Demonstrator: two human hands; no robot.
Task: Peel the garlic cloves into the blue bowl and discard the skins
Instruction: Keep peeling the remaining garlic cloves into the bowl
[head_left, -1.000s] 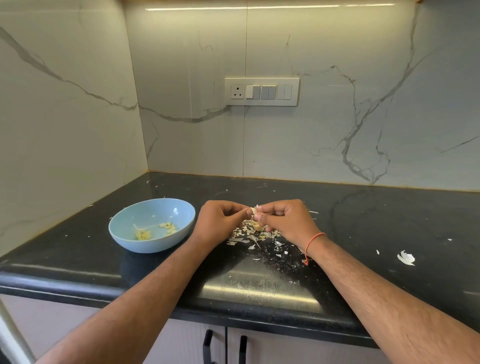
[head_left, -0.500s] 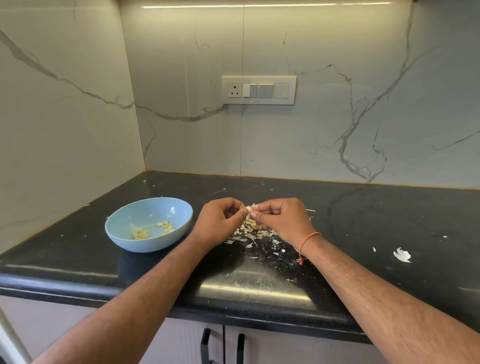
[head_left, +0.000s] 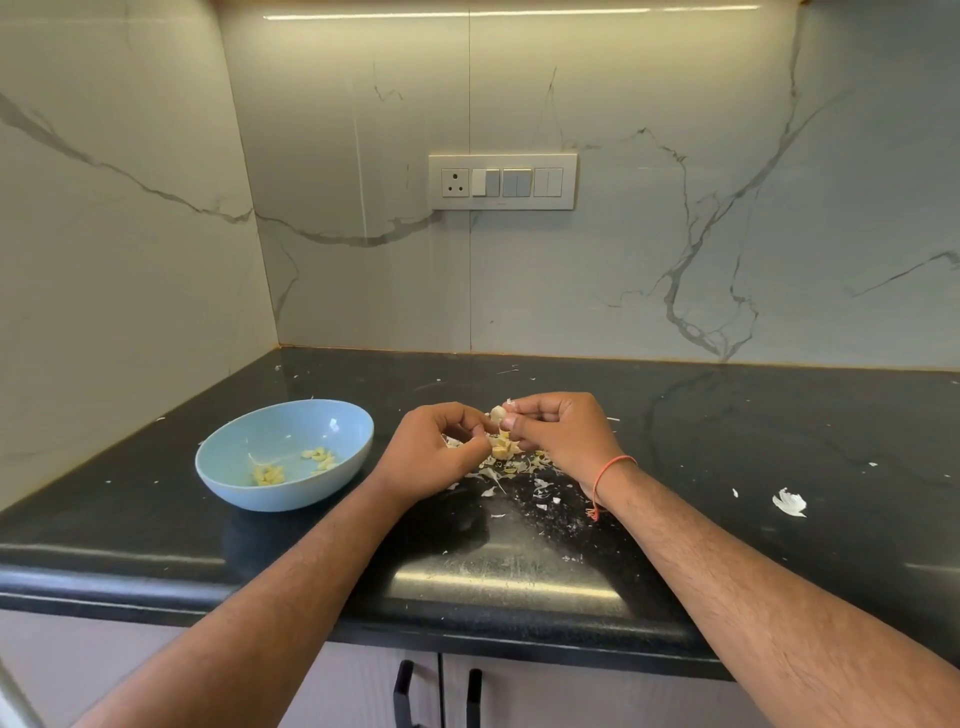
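— Pinching the clove (head_left: 497, 413)?
— Yes, both hands, left (head_left: 434, 447) and right (head_left: 561, 428), just right of the bowl (head_left: 291, 488); its axis is too small to tell.
— Surface?
— Black tabletop (head_left: 727, 426), skins (head_left: 511, 465) under the hands, marble walls.
— Changed?
— Clove lifted slightly, more exposed.

A light strip (head_left: 511, 12) at 12 o'clock lights the wall brightly and evenly. Its glare streaks the dark counter (head_left: 498, 579) at 6 o'clock. Wide-angle bending curves the edges.
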